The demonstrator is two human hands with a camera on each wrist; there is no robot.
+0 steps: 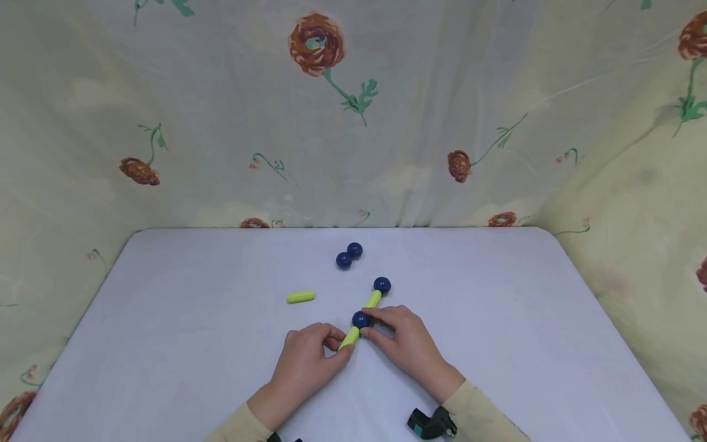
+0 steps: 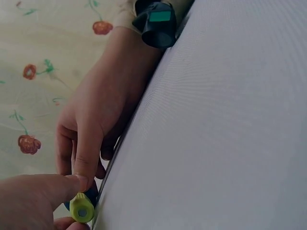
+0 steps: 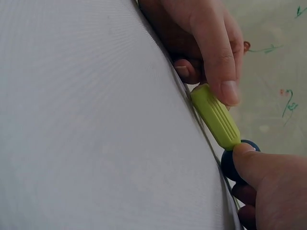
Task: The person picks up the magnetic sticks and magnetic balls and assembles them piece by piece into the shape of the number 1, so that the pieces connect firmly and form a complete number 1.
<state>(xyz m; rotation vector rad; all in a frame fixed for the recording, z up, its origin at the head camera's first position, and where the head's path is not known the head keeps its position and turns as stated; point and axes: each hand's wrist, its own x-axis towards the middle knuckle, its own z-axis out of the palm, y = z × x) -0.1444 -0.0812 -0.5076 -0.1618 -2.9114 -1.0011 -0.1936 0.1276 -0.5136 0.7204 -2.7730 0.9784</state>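
Observation:
My left hand pinches a yellow-green ribbed rod between thumb and fingers. The rod's upper end meets a dark blue ball, which my right hand holds between thumb and forefinger. Beyond that ball a second yellow-green rod leads to another blue ball, so the pieces form one slanting line. In the right wrist view the held rod touches the blue ball beside my right thumb. The left wrist view shows the rod's end face, with a small grey disc in it.
A loose yellow-green rod lies left of the joined line. Two blue balls sit side by side farther back. All rest on a white-covered table, with flower-patterned cloth hanging behind and at the sides.

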